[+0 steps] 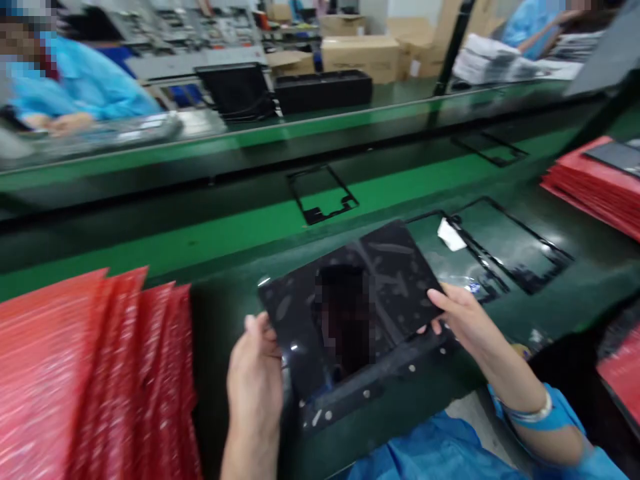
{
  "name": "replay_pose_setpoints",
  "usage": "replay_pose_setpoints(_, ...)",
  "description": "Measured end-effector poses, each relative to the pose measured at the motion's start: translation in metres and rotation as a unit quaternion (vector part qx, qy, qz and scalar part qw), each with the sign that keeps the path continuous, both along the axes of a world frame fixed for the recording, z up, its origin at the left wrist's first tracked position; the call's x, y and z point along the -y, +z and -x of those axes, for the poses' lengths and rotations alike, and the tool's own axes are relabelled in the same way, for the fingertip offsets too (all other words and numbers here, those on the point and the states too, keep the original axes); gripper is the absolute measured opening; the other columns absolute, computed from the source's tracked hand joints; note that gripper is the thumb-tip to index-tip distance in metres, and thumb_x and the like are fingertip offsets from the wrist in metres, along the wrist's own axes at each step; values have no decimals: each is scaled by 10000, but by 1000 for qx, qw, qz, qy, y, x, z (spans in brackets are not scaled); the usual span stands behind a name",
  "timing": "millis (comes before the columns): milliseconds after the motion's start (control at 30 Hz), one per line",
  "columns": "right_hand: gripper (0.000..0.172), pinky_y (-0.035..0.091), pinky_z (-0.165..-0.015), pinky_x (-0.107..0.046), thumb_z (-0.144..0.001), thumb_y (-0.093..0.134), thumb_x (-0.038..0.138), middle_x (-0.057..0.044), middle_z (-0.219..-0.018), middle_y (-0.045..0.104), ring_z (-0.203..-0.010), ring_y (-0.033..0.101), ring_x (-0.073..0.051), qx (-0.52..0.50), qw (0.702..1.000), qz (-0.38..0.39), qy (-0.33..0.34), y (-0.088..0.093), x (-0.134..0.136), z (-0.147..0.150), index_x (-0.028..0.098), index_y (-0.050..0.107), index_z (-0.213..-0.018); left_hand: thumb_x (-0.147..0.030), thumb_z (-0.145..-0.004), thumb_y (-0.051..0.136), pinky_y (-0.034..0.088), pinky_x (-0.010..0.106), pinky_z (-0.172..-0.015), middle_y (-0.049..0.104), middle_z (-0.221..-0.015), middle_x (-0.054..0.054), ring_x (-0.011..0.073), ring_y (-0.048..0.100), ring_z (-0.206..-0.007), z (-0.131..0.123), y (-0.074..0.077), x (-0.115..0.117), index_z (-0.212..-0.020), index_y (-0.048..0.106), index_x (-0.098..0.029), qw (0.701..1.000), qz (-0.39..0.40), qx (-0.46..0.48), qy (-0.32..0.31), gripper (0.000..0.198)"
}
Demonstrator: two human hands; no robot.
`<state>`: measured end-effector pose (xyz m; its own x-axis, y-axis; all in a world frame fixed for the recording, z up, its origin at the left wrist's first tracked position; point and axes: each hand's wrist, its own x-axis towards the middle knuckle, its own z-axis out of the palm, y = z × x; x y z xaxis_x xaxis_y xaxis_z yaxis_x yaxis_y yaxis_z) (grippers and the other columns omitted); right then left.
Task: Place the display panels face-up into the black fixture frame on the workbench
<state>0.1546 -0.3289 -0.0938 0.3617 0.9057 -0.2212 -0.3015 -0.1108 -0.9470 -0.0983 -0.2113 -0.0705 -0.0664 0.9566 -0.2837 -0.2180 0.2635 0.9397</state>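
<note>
A glossy black screen panel (400,260) with wrinkled clear film on its face is held tilted above the green work surface. My left hand (257,363) grips its left edge, thumb and fingers closed around it. At the right edge, my right hand (460,308) pinches the panel between thumb and fingers. A dark reflection shows in the middle of its face. Just beyond the right hand lie thin black frames (533,283) and a small white piece (451,235).
Red bubble-wrap pouches (45,360) are stacked at my left, and another red stack (600,177) is at right. More black frames (325,217) rest on the green conveyor belt (240,230). Across it, a co-worker in blue (95,77) sits near cardboard boxes (360,57).
</note>
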Motion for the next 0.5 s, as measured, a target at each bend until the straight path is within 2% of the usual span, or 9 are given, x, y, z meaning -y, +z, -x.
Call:
replay_pose_setpoints(33, 430, 401, -358, -199, -713, 770, 569, -42, -541, 646, -438, 600, -147, 3, 1000, 7, -13, 1, -1, 0, 167, 619, -690, -628, -565, 822, 469, 262, -504, 655, -600, 29, 148, 564, -514, 4, -1, 6, -766, 723, -154, 999, 18, 31, -28, 524)
replay_pose_setpoints(100, 422, 410, -356, -202, -700, 788, 559, -53, -537, 652, -424, 586, -142, 10, 999, 20, -30, 4, -3, -1, 166, 639, -683, -617, -597, 811, 508, 305, -571, 691, -645, 72, 193, 618, -574, 9, -3, 22, -828, 754, -135, 993, 31, 70, -89, 537)
replay_pose_setpoints(167, 421, 424, -357, -211, -682, 802, 561, -53, -522, 646, -413, 582, -147, 14, 999, 31, -34, 7, -4, -1, 168, 652, -678, -557, -691, 780, 526, 329, -649, 721, -733, 94, 209, 648, -630, 15, -3, 38, -1001, 758, -125, 987, 24, 86, -136, 532)
replay_pose_setpoints(233, 422, 436, -357, -215, -657, 819, 564, -52, -517, 646, -413, 588, -153, 15, 998, 41, -36, 9, -3, 1, 172, 665, -674, -464, -746, 775, 521, 313, -699, 728, -785, 66, 185, 653, -643, 21, -3, 52, -1181, 708, -161, 981, 4, 90, -169, 534)
replay_pose_setpoints(333, 437, 440, -353, -208, -612, 843, 572, -53, -509, 645, -404, 588, -150, 24, 997, 55, -42, 11, -3, 4, 175, 661, -625, -374, -798, 758, 502, 267, -690, 717, -813, 14, 142, 650, -622, 28, -4, 62, -1322, 621, -234, 978, -15, 66, -196, 559)
replay_pose_setpoints(400, 454, 444, -356, -208, -596, 845, 582, -53, -498, 639, -392, 579, -145, 30, 996, 67, -44, 11, -3, 7, 175, 646, -587, -368, -839, 718, 497, 256, -677, 729, -878, 12, 129, 655, -612, 31, -7, 63, -1344, 601, -260, 977, -17, 53, -206, 529)
replay_pose_setpoints(500, 449, 455, -360, -230, -565, 859, 581, -47, -517, 648, -402, 591, -161, 19, 994, 89, -60, 10, -3, 11, 181, 663, -620, -409, -835, 711, 524, 289, -726, 745, -971, 41, 150, 683, -618, 32, -13, 62, -1330, 615, -239, 981, -21, 54, -186, 532)
